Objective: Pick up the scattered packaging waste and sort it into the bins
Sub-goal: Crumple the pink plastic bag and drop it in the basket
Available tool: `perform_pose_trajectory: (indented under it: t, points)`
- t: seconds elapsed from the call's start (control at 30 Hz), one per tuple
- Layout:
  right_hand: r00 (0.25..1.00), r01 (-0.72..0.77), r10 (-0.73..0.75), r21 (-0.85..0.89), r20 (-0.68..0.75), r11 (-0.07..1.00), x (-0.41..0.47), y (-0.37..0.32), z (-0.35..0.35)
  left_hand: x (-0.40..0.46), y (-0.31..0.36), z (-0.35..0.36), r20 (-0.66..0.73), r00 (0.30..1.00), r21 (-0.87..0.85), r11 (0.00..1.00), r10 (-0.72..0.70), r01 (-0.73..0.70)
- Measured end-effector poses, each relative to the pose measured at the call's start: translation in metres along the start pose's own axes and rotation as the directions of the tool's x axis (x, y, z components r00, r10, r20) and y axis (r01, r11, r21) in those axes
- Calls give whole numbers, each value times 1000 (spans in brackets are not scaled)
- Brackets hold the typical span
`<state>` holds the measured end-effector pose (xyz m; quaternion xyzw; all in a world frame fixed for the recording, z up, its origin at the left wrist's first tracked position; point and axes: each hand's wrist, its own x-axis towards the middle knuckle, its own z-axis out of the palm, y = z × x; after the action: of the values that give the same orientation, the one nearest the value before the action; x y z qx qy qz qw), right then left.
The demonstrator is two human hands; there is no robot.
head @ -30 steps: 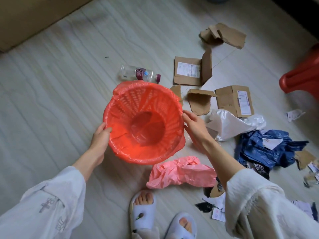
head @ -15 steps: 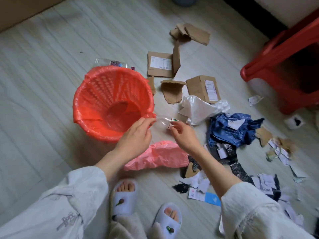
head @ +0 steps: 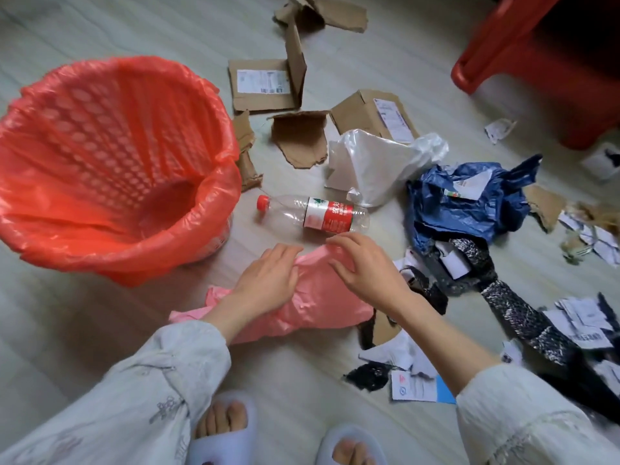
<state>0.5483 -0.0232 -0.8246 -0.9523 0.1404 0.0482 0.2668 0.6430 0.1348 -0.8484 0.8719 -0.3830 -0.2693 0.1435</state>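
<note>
A crumpled pink plastic bag [head: 318, 307] lies on the floor in front of my feet. My left hand [head: 268, 280] grips its upper left edge with curled fingers. At the top right of the bag, my right hand [head: 362, 270] pinches a fold. A red mesh bin with a red liner [head: 201, 209] stands to the left, open and tilted toward me, with nothing visible inside. Just beyond my hands, a clear plastic bottle [head: 318, 213] with a red cap and red label lies on its side between the bin and the other waste.
Torn cardboard pieces [head: 298, 139] and small boxes [head: 261, 85] lie behind the bottle. A white plastic bag [head: 379, 162], a blue bag [head: 469, 203], a black mailer [head: 503, 297] and paper scraps [head: 412, 387] cover the floor on the right. A red stool [head: 536, 62] stands at the far right.
Both hands let go of the bin's rim and came down onto the pink bag. The bin now stands further left, and the red-capped bottle lies uncovered beside it.
</note>
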Motion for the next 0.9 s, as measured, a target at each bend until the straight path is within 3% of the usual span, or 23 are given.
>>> perform_pose_trajectory:
  t: [0.23,0.3,0.37,0.43,0.5,0.6,0.67,0.77,0.9]
  points:
    - [941,55,-163,-342,-296,938,-17,-8,32,25,-3,11,-8,1000,-7,1000,28,-28]
    - [970,30,-120,-387,-212,922,-30,-11,48,25,-3,10,-29,999,-32,999,42,-43]
    - [998,-11,34,-352,61,936,-41,-8,67,19,-4,12,-74,993,-5,996,91,-91]
    - [935,-58,168,-330,313,942,-45,0,80,8,-6,15,-169,968,127,978,184,-164]
    - [906,-75,218,-371,363,926,-38,6,88,-2,-5,19,-225,932,316,926,286,-208]
    - [927,-100,232,-400,296,911,-27,8,98,-18,-14,25,-115,914,577,775,390,-258]
    - [943,-79,203,-414,264,907,-20,9,101,-24,-28,27,-19,948,637,735,316,-232]
    - [944,-69,186,-391,271,918,-13,9,101,-26,-42,31,127,990,659,741,61,-130]
    - [957,-79,162,-322,241,944,-19,2,104,-23,-39,49,139,988,631,775,-70,-33]
